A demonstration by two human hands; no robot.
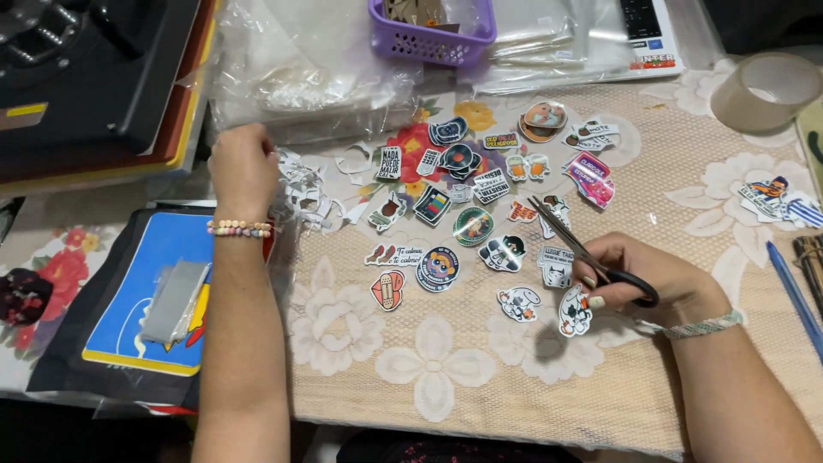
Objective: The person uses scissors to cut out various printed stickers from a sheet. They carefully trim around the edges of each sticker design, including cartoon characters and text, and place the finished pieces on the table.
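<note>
Head view: person's two hands over a desk (480,386) with a lace floral cloth.
Right hand (639,274): fingers through the handles of black scissors (591,257), blades parted, tips over the stickers.
Left hand (243,167): back to camera, curled at the paper scraps (309,193); grip hidden, can't tell if it holds any.
Stickers (471,225): cut-outs spread between both hands, roughly 25, nearest just beside the right hand.
Others: one purple basket (429,39), one tape roll (765,90), one blue pencil (793,291).
</note>
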